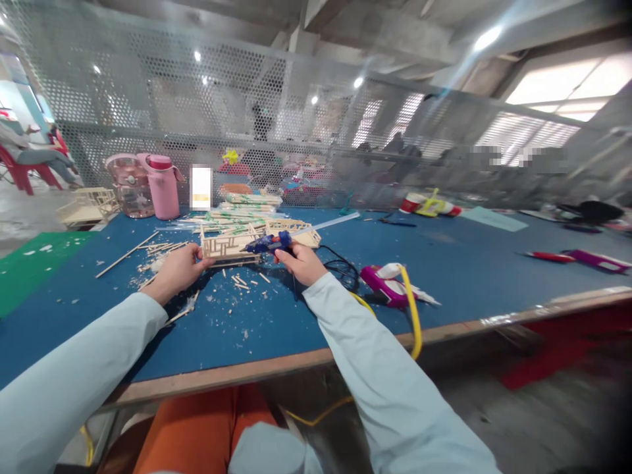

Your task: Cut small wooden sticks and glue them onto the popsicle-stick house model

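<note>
A small lattice frame made of thin wooden sticks lies on the blue table in front of me. My left hand grips its left end with fingers closed. My right hand is wrapped round a blue hot-glue gun, whose nozzle points left at the frame. A clear glue stick juts from the gun's back toward the right. A black cord runs from the gun across the table.
Loose sticks and wood chips litter the table at left. A second, magenta-and-white glue gun with a yellow cord lies right of my right hand. Two pink bottles and another stick model stand at back left. A mesh fence backs the table.
</note>
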The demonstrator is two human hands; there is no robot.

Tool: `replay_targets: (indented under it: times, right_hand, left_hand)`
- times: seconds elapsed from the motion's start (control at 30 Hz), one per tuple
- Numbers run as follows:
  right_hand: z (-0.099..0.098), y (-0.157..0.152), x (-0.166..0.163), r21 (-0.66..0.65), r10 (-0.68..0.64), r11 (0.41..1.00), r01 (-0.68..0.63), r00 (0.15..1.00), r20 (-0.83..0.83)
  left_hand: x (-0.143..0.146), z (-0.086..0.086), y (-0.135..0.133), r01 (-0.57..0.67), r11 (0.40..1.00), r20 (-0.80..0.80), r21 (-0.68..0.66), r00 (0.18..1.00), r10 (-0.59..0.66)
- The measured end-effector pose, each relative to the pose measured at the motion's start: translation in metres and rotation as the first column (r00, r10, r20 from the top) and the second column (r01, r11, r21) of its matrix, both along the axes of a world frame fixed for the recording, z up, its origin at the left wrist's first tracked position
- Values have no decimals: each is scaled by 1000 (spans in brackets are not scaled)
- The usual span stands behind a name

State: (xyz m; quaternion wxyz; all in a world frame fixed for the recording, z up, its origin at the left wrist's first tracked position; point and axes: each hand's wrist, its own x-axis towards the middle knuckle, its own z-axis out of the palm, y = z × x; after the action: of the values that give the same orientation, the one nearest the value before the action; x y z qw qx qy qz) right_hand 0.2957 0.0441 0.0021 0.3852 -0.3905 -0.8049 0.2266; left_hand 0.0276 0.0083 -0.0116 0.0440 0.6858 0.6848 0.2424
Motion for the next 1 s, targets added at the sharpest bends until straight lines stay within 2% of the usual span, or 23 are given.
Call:
replay_targets:
  times: [0.4, 0.73, 1.0]
  right_hand:
    - [2, -1, -2, -2, -25, 1000, 25, 999, 35]
    - [-5, 6, 1, -10, -6, 1000, 6, 999, -50]
    - [-4, 3, -2, -16, -8, 1000, 7, 999, -40]
  left_hand:
    - [-1, -2, 1, 14, 1000, -16, -5, 1000, -14]
    - [0, 1, -1, 22, 1000, 9, -1, 1000, -22]
    - [-1, 0, -1, 23, 1000, 27, -6, 999, -23]
